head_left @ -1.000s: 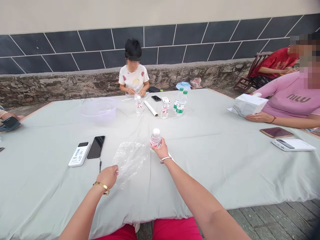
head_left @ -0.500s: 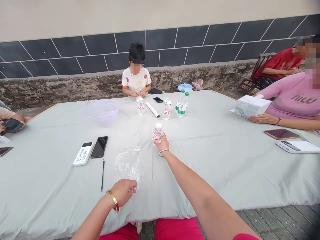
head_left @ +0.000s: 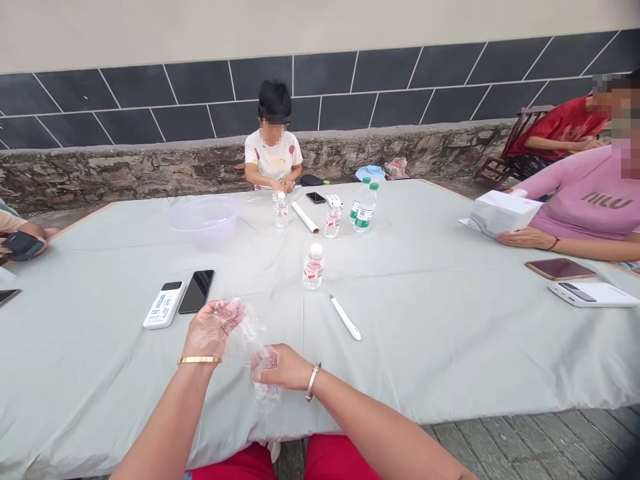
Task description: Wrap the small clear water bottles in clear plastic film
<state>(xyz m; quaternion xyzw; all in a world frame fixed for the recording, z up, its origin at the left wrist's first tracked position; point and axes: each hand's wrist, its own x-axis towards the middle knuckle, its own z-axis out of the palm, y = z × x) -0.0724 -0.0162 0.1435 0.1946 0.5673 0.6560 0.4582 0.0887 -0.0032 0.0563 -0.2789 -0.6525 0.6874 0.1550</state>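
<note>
Both my hands hold a crumpled sheet of clear plastic film (head_left: 253,347) just above the grey tablecloth (head_left: 425,320) near its front edge. My left hand (head_left: 209,330) grips the film's upper left part, fingers spread under it. My right hand (head_left: 283,368) pinches its lower right part. A small water bottle (head_left: 313,267) with a white cap and red label stands upright beyond my hands, untouched. A white pen-like stick (head_left: 345,317) lies to the right of my hands.
A white device (head_left: 163,304) and a black phone (head_left: 197,291) lie left of my hands. Further back stand a clear bowl (head_left: 203,219), several bottles (head_left: 365,208) and a film roll (head_left: 304,217). A child sits at the far side, other people at both sides.
My right hand let go of the small bottle and came back to the film. My left hand lifted the film off the cloth. The white stick is now uncovered.
</note>
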